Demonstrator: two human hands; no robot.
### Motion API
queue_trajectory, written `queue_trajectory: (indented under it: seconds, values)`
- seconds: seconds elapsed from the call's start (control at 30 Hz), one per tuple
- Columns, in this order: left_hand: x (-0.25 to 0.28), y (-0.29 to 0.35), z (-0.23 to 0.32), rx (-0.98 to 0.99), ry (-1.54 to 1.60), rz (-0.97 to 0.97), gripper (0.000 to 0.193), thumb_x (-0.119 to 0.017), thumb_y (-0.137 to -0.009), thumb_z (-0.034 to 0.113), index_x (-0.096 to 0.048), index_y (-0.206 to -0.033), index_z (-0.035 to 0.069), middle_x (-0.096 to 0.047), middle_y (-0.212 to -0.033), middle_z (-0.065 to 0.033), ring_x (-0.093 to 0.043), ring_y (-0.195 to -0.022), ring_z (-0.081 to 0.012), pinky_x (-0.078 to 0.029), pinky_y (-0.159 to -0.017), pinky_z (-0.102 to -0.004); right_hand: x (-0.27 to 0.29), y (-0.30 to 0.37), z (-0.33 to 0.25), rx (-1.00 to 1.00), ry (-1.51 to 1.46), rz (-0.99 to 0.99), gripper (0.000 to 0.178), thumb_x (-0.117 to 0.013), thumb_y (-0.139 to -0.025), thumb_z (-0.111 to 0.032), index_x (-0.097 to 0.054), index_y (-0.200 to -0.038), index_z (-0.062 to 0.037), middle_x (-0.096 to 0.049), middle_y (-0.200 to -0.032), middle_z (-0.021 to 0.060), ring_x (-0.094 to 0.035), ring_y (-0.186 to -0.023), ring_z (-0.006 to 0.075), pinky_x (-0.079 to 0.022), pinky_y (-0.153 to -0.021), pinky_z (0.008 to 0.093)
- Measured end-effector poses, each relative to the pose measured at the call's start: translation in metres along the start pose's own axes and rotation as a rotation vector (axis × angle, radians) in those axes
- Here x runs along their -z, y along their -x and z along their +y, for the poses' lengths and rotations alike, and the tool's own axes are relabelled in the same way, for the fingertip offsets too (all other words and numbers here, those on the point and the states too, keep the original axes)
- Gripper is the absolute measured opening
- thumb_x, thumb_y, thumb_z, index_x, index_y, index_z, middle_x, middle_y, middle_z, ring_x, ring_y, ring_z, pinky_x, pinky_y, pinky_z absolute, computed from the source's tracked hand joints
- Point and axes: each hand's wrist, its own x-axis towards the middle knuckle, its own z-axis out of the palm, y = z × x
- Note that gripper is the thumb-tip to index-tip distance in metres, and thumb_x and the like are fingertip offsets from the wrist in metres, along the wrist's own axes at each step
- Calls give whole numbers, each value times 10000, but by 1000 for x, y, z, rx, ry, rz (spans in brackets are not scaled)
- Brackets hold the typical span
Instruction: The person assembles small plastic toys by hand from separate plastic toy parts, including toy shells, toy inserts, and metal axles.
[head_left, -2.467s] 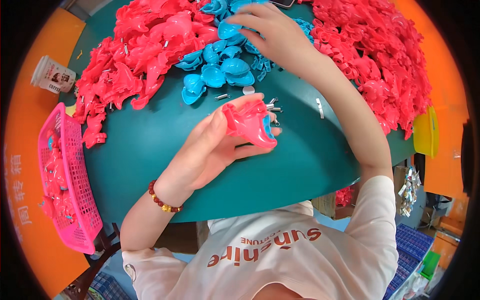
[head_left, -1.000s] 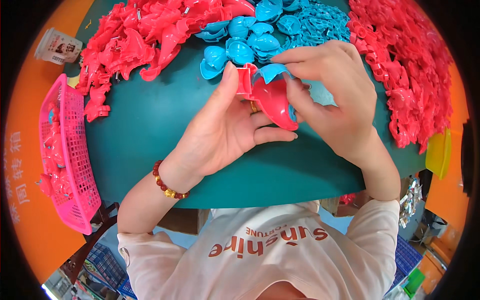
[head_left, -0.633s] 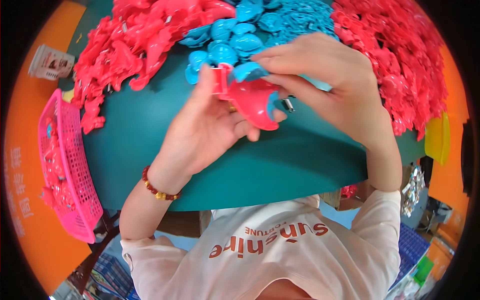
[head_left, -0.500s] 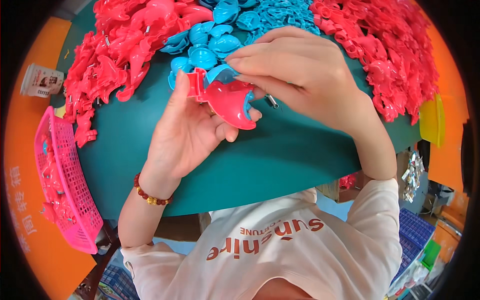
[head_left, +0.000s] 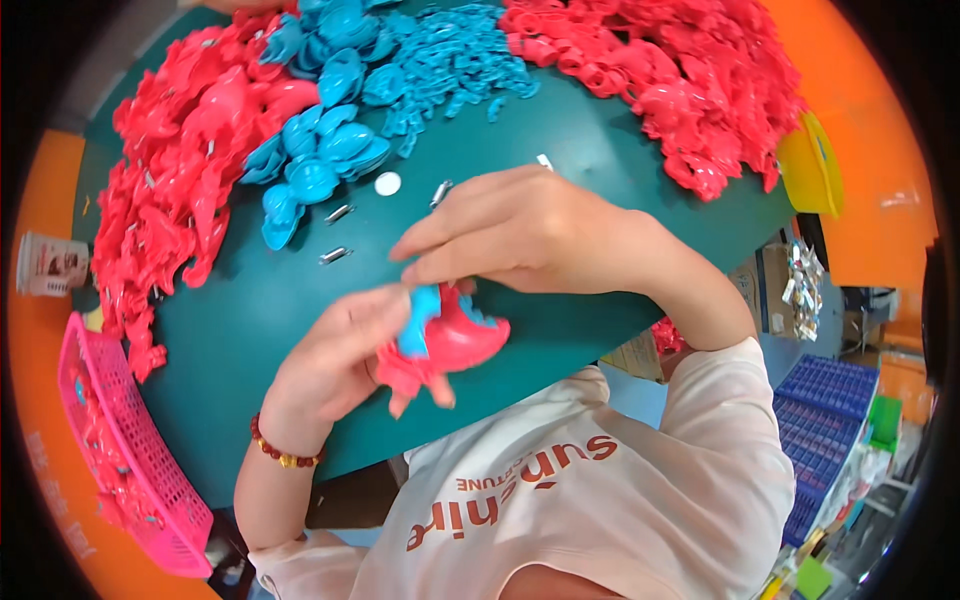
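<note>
My left hand (head_left: pixel 335 350) grips a glossy red plastic shell (head_left: pixel 465 338) with a curved, pointed end. A blue plastic part (head_left: pixel 424 310) is set against the shell, beside my left thumb. Just above the pair is my right hand (head_left: pixel 535 235), its fingers drawn together with the tips close to my left thumb. Whatever lies between those right fingertips is hidden. On the green table (head_left: pixel 560 110) beyond my hands are small silver springs (head_left: pixel 336 255), a white disc (head_left: pixel 388 183) and a little white piece (head_left: pixel 544 161).
Red parts heap up at left (head_left: pixel 190 180) and right (head_left: pixel 680 90). Blue cups (head_left: pixel 313 178) and small blue pieces (head_left: pixel 450 60) lie between them. A pink basket (head_left: pixel 140 470) with red pieces and a paper cup (head_left: pixel 52 265) stand left; a yellow tray (head_left: pixel 812 170) is at the right edge.
Both hands and the red shell have come lower in the picture, and the shell has turned. The springs and white disc now show. The view has shifted.
</note>
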Motion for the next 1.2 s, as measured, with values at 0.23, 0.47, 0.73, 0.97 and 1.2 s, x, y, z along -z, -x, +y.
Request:
queue_trajectory:
  seconds: [0.23, 0.47, 0.73, 0.97, 1.2]
  values:
    - [1, -10, -6, -224, 156, 249, 504, -445, -953, 274, -340, -1306, -69, -543, -1160, -228, -633, -948, -289, -579, -629, -307, 53, 43, 19, -341, 701, 222, 307, -622, -732, 13, -641, -1027, -74, -643, -1034, 90, -605, -947, 277, -483, -823, 358]
    - [-9, -7, 1, -352, 133, 167, 511, -437, -955, 248, -281, -1353, -33, -503, -1225, -195, -596, -1022, -314, -580, -701, -356, 113, 109, 40, -945, 1353, -45, 487, -647, -798, -352, -538, -1207, -111, -548, -1218, 112, -530, -1083, 305, -456, -872, 394]
    - [-1, -7, -2, -408, 158, 254, 545, -463, -943, 273, -265, -1371, -1, -480, -1252, -199, -586, -1039, -318, -574, -723, -364, 78, 45, 22, -894, 301, 583, 322, -634, -850, -329, -611, -957, -25, -654, -946, 60, -597, -734, 117, -470, -663, 242]
    - [2, -4, -7, -505, 206, 20, 565, -465, -938, 270, -238, -1379, -1, -472, -1247, -227, -593, -1005, -375, -581, -663, -398, 22, -3, 7, -970, -743, 275, 265, -541, -917, -322, -553, -968, -62, -562, -636, -4, -438, -433, 41, -283, -392, 180]
    - [-6, -6, -1, -445, 171, 120, 558, -475, -937, 304, -278, -1356, -7, -501, -1211, -218, -607, -994, -341, -580, -680, -376, 5, -12, -1, -801, -592, 325, 379, -601, -881, -164, -474, -1215, -37, -586, -839, 7, -508, -635, 25, -359, -470, 166]
